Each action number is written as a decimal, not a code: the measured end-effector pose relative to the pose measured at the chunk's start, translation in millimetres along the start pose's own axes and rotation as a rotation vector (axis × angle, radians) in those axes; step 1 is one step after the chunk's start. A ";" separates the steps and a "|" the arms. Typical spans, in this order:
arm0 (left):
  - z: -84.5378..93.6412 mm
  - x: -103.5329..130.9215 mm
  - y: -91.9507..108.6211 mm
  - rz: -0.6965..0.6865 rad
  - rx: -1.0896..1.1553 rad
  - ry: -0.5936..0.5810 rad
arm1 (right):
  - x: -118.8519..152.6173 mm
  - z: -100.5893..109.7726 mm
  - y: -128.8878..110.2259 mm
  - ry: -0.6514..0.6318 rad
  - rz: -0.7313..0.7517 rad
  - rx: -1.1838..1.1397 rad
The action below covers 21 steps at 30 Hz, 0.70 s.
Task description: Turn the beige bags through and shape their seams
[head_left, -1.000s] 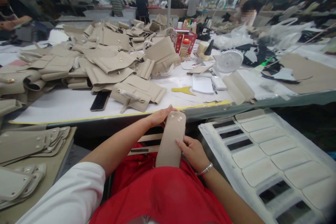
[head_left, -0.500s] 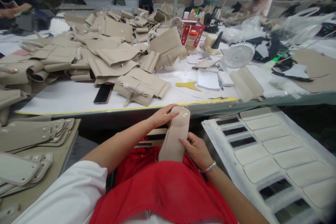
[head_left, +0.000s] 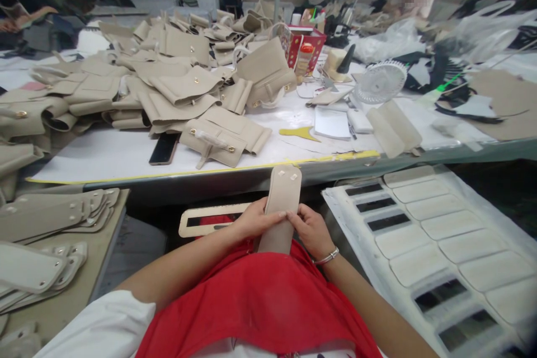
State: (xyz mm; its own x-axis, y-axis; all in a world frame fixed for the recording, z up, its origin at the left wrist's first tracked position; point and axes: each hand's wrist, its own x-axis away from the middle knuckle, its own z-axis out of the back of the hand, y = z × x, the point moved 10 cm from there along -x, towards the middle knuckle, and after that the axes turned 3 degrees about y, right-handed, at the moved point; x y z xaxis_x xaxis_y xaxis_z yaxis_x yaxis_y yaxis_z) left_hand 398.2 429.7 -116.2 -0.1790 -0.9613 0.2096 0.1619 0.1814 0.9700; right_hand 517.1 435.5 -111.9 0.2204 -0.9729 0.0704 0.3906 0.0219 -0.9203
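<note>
A long beige leather strap piece (head_left: 284, 190) with a rounded far end and two small pale squares near its tip stands over my lap. My left hand (head_left: 260, 218) grips its left edge, the thumb lying across the surface. From the other side my right hand (head_left: 309, 228) pinches the right edge, so both thumbs nearly meet at the middle. The lower end runs down against my red apron (head_left: 268, 302). Behind my left forearm lies a cream frame-shaped piece (head_left: 184, 224) with a dark slot; part of it is hidden by the arm.
Beige bag parts (head_left: 180, 84) are heaped on the white-covered table, beside a phone (head_left: 163, 149) and a yellow scraper-like piece (head_left: 300, 133). At right a board (head_left: 335, 201) carries rows of cream panels. More stacked flaps (head_left: 46, 212) lie at left. A small fan (head_left: 381, 81) stands farther back.
My left hand has slid down from the strap piece's tip to its middle, close to my right hand. The cream frame-shaped piece now shows more fully at left.
</note>
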 end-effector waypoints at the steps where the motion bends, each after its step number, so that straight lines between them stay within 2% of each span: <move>1: 0.0 -0.5 1.4 0.001 -0.016 0.003 | 0.0 0.4 1.3 0.005 -0.003 0.000; 5: -2.3 -3.1 -2.8 0.034 0.026 0.003 | 0.7 5.0 1.9 0.049 -0.002 0.054; 11: -7.8 -4.2 -16.9 0.114 0.250 -0.018 | 7.2 19.0 -8.5 0.174 -0.003 0.270; 16: -7.1 1.5 -22.7 0.186 0.369 0.006 | 12.7 18.8 -11.0 0.170 -0.025 0.299; 21: -8.1 5.0 -21.2 0.170 0.392 0.017 | 15.1 18.8 -12.7 0.172 -0.042 0.376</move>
State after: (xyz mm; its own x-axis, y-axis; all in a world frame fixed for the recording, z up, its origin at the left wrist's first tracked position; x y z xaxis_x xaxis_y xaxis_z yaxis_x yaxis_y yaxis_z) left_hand 401.7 419.3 -136.7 -0.1648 -0.9136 0.3718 -0.1945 0.3996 0.8958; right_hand 532.3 424.8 -91.9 0.0573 -0.9983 0.0105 0.7024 0.0328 -0.7110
